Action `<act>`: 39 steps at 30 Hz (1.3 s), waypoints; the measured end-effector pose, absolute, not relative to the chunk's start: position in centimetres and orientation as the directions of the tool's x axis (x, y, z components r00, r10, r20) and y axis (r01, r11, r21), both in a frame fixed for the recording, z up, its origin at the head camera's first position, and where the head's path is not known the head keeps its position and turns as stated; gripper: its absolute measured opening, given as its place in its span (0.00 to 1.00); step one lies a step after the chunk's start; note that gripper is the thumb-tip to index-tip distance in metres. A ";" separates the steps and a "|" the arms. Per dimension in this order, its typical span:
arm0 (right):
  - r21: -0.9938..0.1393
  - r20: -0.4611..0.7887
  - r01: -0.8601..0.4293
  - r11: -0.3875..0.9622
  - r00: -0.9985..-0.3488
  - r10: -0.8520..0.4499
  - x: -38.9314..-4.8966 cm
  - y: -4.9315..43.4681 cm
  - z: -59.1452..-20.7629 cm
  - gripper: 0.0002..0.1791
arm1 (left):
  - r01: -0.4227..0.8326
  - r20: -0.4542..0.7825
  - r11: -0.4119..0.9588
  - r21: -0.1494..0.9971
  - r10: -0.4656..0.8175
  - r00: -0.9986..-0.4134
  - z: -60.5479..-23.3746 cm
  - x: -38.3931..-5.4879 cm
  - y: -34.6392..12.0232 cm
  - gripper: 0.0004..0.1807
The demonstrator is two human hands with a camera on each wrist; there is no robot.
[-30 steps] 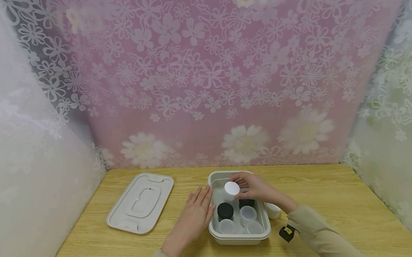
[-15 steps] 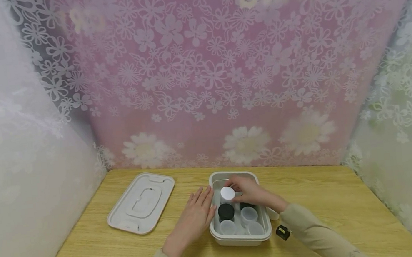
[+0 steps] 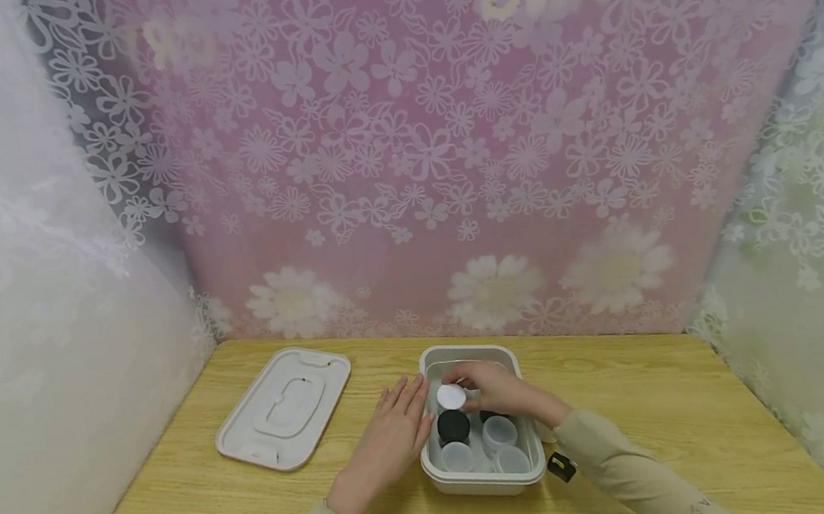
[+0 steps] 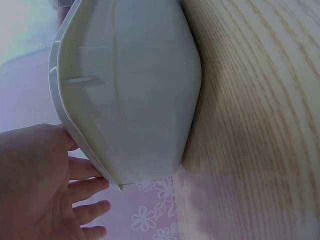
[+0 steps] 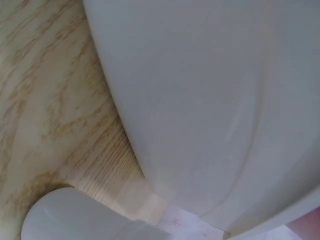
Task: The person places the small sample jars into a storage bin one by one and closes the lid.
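Observation:
A white rectangular plastic bin (image 3: pixel 481 484) stands on the table with several small jars in it. My right hand (image 3: pixel 493 386) reaches in over the right rim and holds a white-lidded jar (image 3: pixel 452 397) between thumb and fingers, low in the bin's far left part. Just nearer lies a black-lidded jar (image 3: pixel 453 426); a second black lid (image 3: pixel 490 413) is mostly hidden under the right hand. Translucent-topped jars (image 3: pixel 500 432) fill the near end. My left hand (image 3: pixel 388 431) rests against the bin's left rim, fingers straight; in the left wrist view its fingertips touch the rim (image 4: pixel 56 80).
The white bin lid (image 3: pixel 285 408) lies flat on the table to the left. A white cylindrical container (image 5: pixel 75 215) is on the table right of the bin, mostly hidden by the right arm in the head view. A flowered curtain (image 3: pixel 410 165) hangs behind the table.
My right hand has lowered the white-lidded jar into the bin and shifted it left and nearer, beside the black-lidded jar. The left hand has stayed at the rim.

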State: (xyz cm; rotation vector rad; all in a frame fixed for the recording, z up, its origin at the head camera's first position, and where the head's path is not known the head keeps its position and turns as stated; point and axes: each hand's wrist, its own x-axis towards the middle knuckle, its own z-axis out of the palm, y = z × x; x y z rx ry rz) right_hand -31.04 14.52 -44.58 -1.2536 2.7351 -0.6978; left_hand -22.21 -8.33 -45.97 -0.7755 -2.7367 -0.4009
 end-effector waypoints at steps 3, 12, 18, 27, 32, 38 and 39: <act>-0.440 0.129 -0.704 0.558 -0.664 -0.736 -31.0 14.6 -44.7 0.23 | 0.539 0.322 0.821 0.191 0.466 -0.824 -46.0 -22.3 -8.3 0.28; -0.490 0.162 -0.692 0.530 -0.670 -0.724 -30.6 15.8 -43.8 0.29 | 0.540 0.330 0.821 0.186 0.466 -0.821 -46.3 -22.3 -8.2 0.29; -0.657 0.270 -0.600 0.457 -0.753 -0.600 -30.3 17.7 -43.3 0.24 | 0.539 0.331 0.821 0.190 0.463 -0.822 -46.4 -22.4 -8.2 0.29; -0.747 0.435 -0.558 0.362 -0.821 -0.369 -29.0 20.9 -43.1 0.22 | 0.540 0.345 0.820 0.189 0.460 -0.819 -46.5 -22.5 -8.2 0.30; -0.755 0.444 -0.533 0.383 -0.844 -0.299 -27.9 22.5 -43.2 0.23 | 0.534 0.336 0.823 0.194 0.456 -0.824 -46.6 -22.5 -8.2 0.30; -0.742 0.436 -0.527 0.413 -0.849 -0.300 -26.8 24.8 -44.0 0.25 | 0.539 0.343 0.820 0.193 0.459 -0.820 -46.7 -22.6 -8.2 0.30; -0.743 0.430 -0.525 0.415 -0.850 -0.305 -26.7 25.2 -44.2 0.25 | 0.541 0.346 0.819 0.192 0.459 -0.818 -46.7 -22.6 -8.2 0.30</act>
